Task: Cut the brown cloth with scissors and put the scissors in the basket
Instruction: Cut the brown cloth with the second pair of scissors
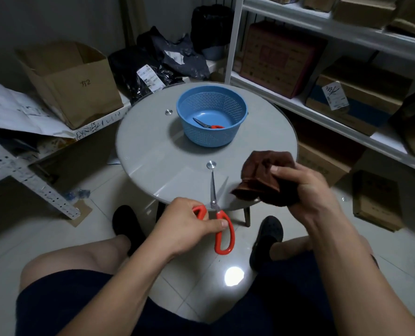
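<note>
My left hand (pixel 184 225) grips the red handles of a pair of scissors (pixel 222 229) at the near edge of the round table (pixel 153 151). Their blades are together and point away from me over the tabletop. My right hand (pixel 303 187) holds the bunched brown cloth (pixel 257 173) just to the right of the blades, above the table's near right edge. The cloth and the blades do not touch. A blue perforated basket (pixel 211 115) stands at the far middle of the table. Inside it lies a second, smaller pair of red-handled scissors (pixel 207 124).
White shelving (pixel 323 110) loaded with cardboard boxes runs along the right. On the left, a lower shelf carries an open cardboard box (pixel 70 83), papers and black plastic bags (pixel 153 66). My knees and black shoes are under the table's near side.
</note>
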Action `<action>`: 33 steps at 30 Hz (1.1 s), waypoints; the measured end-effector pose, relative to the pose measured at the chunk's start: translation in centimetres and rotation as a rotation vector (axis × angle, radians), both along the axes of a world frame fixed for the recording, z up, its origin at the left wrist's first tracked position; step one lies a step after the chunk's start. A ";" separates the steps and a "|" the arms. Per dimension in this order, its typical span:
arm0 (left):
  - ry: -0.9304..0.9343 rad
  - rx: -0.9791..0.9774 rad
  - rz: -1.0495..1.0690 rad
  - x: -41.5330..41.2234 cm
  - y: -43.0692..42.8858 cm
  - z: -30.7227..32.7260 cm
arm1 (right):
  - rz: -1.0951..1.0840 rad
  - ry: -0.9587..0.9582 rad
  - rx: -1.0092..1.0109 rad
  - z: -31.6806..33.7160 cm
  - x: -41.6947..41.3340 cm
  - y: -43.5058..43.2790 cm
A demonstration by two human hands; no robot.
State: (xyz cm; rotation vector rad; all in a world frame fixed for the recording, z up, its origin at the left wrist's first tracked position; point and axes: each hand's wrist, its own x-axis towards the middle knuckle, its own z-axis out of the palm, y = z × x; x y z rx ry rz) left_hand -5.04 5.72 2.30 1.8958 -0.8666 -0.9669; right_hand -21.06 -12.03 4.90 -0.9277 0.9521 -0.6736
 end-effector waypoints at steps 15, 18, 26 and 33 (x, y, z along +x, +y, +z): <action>-1.245 0.117 -0.122 -5.1 -2.6 -0.7 | -0.151 0.126 -0.074 -1.3 4.6 6.6; -1.221 0.129 -0.127 -6.0 -2.3 -1.8 | -0.201 0.118 -0.011 -1.6 4.9 6.3; -1.265 -0.014 -0.105 -3.9 -3.2 -1.7 | -0.228 0.008 0.116 -2.0 4.6 4.0; -1.053 0.090 -0.085 -0.6 -1.1 -1.2 | -0.400 -0.075 0.090 0.1 2.3 -2.6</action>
